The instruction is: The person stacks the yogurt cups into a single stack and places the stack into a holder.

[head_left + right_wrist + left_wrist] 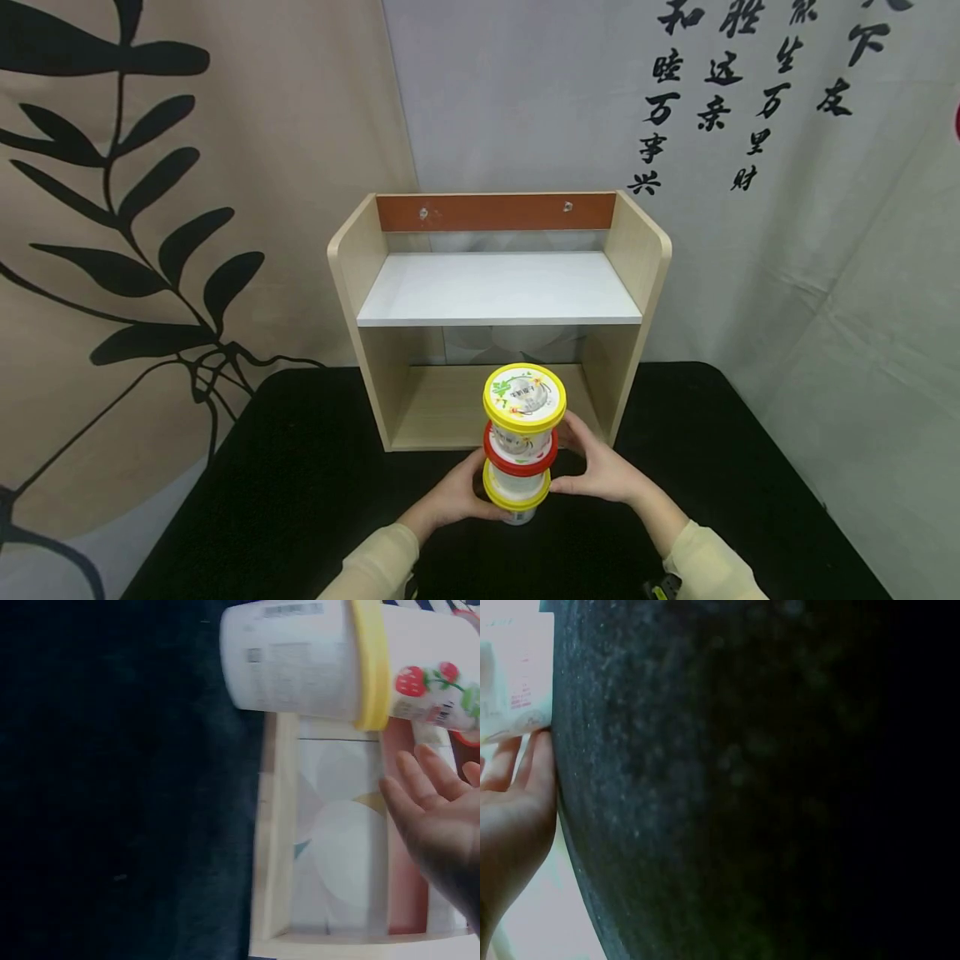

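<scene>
Three lidded tubs are stacked upright on the black tabletop. On top is a printed tub with a yellow-rimmed lid (525, 394); below it sits a red-lidded tub (520, 468), and at the bottom a yellow-lidded tub (516, 502). The left hand (459, 493) grips the bottom tub from the left, thumb across its front. To the right, the right hand (606, 472) is spread beside the stack, thumb by the bottom lid. In the right wrist view its fingers (420, 780) are extended, apart from the white tub (300, 667).
A two-level wooden shelf unit (498, 287) with a white upper board stands just behind the stack. The black tabletop (315, 467) extends to both sides. Hanging fabric (525, 100) with leaf patterns and black writing encloses the back and sides.
</scene>
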Motion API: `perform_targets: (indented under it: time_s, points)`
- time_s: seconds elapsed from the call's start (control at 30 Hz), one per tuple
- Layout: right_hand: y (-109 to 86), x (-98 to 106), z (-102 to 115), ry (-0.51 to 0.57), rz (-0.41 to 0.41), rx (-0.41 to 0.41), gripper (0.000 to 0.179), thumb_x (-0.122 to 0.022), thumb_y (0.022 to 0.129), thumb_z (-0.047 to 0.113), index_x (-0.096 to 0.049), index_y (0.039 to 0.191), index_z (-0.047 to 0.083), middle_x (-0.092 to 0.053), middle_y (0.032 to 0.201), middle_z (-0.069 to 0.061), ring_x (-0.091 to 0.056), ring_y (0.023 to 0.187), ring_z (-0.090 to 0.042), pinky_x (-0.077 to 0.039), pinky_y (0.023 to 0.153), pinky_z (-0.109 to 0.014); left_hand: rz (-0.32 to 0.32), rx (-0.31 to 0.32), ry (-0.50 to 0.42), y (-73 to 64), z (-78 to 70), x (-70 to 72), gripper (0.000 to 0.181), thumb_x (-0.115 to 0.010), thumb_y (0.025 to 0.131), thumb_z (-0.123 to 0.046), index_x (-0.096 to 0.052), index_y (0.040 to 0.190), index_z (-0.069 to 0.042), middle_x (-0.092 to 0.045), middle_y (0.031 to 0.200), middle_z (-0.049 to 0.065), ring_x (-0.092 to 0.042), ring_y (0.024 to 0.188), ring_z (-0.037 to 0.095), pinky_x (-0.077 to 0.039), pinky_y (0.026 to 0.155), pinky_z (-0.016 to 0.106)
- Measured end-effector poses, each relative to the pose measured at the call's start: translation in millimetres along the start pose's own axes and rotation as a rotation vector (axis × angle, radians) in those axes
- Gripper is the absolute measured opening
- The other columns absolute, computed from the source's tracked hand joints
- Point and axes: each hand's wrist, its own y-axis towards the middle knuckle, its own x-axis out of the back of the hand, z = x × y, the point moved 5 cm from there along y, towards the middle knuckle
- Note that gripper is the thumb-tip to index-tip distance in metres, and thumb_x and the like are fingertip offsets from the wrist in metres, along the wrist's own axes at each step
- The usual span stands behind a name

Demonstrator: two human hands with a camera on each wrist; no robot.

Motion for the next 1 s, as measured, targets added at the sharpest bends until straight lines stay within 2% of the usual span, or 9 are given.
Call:
perform_targets:
  time_s: [0.17,0.3,0.57,0.8,1.0]
  points:
    - [-8.8,-8,-11,-0.032,0.006,-0.062,0.100,-0.079,0.083,0.011,-0.011,0.157,0.008,-0.029,0.154,-0.022,-0.034,0.137,-0.044,-0.031,0.108,-0.063,0.005,0.019,-0.050,-3.9,3.0,4.9,0.081,-0.082,0.079,-0.007,-0.039,0.146,-0.021,-0.050,0.140,0.004,-0.051,0.128,0.028,-0.048,0.101,0.041]
    - [-12.4,-15,-16,-0.036,0.019,-0.080,0.102,-0.080,0.082,0.012,-0.010,0.156,0.006,-0.026,0.155,-0.025,-0.032,0.138,-0.046,-0.031,0.108,-0.064,0.003,0.030,-0.065,-9.4,3.4,10.8,0.080,-0.081,0.081,-0.007,-0.038,0.148,-0.014,-0.052,0.138,0.010,-0.053,0.125,0.030,-0.049,0.100,0.040]
    - [-16.4,-25,-30,0.024,0.036,-0.167,0.107,-0.079,0.081,0.009,-0.004,0.157,0.009,-0.020,0.158,-0.024,-0.028,0.141,-0.045,-0.029,0.110,-0.063,-0.042,0.050,-0.008,-24.7,2.9,27.8,0.077,-0.076,0.083,-0.006,-0.037,0.149,-0.005,-0.053,0.138,0.019,-0.055,0.121,0.035,-0.050,0.097,0.043]
    - [-16.9,-35,-38,0.040,0.027,-0.136,0.112,-0.079,0.082,0.008,0.003,0.157,0.007,-0.022,0.156,-0.028,-0.028,0.139,-0.050,-0.032,0.107,-0.066,-0.116,0.054,0.015,-38.1,0.2,44.1,0.067,-0.072,0.087,-0.005,-0.039,0.145,0.003,-0.055,0.134,0.024,-0.056,0.119,0.041,-0.051,0.096,0.044]
    - [-17.5,-41,-45,0.042,-0.012,-0.127,0.108,-0.081,0.082,0.011,-0.003,0.156,0.006,-0.029,0.152,-0.026,-0.035,0.135,-0.048,-0.036,0.105,-0.064,-0.215,0.028,0.064,-49.3,-1.6,60.8,0.068,-0.074,0.086,-0.005,-0.039,0.144,0.006,-0.057,0.131,0.026,-0.058,0.116,0.042,-0.052,0.095,0.046]
